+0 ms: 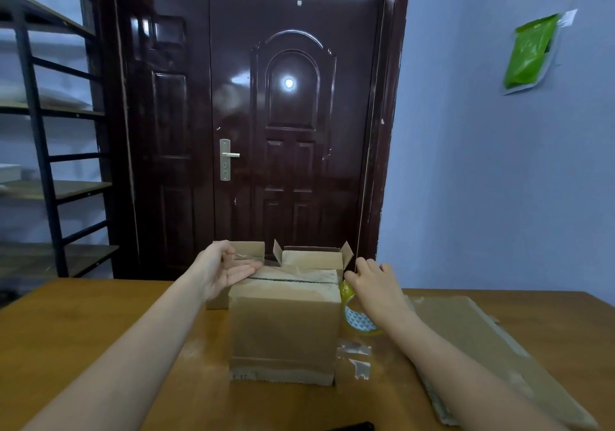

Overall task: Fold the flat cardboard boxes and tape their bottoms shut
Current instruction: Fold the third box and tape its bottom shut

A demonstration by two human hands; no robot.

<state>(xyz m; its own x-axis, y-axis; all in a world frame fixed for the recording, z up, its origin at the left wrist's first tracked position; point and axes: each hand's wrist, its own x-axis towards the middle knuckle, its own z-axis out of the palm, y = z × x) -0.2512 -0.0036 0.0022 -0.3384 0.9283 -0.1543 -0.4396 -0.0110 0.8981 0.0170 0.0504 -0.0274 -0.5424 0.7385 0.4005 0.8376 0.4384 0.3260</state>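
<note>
The folded box (284,327) is stood mid-table, bottom seam upward. The tape roll (357,317) is gripped by the right hand (372,289) beside it; the strip's free end (248,257) is pinched by the left hand (226,272). Taping is judged under way: the strip should be lowered along the seam and pressed. Finished boxes (312,259) are noted behind.

A wooden tabletop (100,324) carries a folded cardboard box (283,330) at its middle, two more boxes (312,259) standing behind it. Just right of the box sits a tape roll (357,320), with clear tape scraps (354,359) nearer the front. Flat cardboard sheets (472,347) lie stacked on the right side.
</note>
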